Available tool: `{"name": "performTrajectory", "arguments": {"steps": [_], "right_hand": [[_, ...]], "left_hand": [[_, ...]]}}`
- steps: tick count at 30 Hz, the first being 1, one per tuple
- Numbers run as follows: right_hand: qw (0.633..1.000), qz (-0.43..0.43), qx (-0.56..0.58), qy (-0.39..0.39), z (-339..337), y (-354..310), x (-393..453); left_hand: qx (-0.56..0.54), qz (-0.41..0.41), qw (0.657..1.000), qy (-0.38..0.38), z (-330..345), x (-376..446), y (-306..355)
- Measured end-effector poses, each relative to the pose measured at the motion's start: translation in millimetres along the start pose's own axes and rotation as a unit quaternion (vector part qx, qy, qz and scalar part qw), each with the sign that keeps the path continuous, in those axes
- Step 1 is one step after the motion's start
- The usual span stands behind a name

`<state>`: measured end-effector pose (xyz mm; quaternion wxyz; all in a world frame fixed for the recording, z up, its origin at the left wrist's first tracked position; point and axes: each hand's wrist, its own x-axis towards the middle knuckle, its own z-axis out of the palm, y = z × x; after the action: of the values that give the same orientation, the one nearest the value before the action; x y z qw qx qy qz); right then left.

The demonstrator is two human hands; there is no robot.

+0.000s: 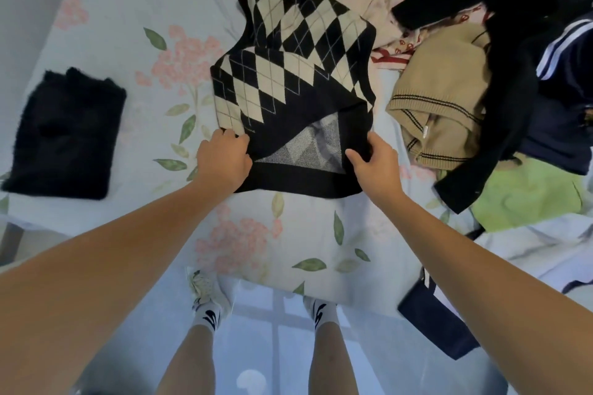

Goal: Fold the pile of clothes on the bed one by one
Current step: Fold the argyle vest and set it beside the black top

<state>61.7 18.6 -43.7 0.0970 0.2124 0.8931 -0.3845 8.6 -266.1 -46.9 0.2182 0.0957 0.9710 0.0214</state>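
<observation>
Hands, left hand (pixel 223 159) and right hand (pixel 372 160), grip a half-folded diamond-patterned vest (pixel 295 74) mid-bed (pixel 160 3); one folded black garment (pixel 64 131) lies at nine o'clock, unfolded pile (pixel 500 80) at two o'clock.

Both arms are bare from hand to upper forearm, with no sleeve showing. The left grip (pixel 223 160) and right grip (pixel 372 167) wear no rings, watch or gloves. Below the grips, bare legs end in white socks (pixel 208 317) with black curved markings and light, pale shoes (pixel 201 285).
</observation>
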Motion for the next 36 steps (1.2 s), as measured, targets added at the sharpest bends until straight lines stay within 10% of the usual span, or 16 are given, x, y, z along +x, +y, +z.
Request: {"name": "performTrajectory", "arguments": {"steps": [7, 15, 22, 30, 36], "right_hand": [[0.915, -0.329, -0.226, -0.050, -56, 16, -33], [0.976, -0.089, -0.194, -0.038, -43, 54, -49], [0.998, 0.059, -0.005, -0.030, -10, 58, -45], [0.995, -0.011, -0.091, 0.039, -52, 51, -115], [0.985, 0.059, -0.147, -0.067, -46, 76, -176]], "left_hand": [[-0.166, 0.017, 0.983, 0.072, -18, -59, -40], [-0.288, -0.194, 0.937, 0.038, 26, -84, -78], [-0.194, -0.062, 0.979, 0.012, 40, -63, -57], [-0.325, 0.033, 0.941, 0.092, 10, -105, -73], [-0.336, 0.025, 0.941, -0.023, 29, -163, -100]]}}
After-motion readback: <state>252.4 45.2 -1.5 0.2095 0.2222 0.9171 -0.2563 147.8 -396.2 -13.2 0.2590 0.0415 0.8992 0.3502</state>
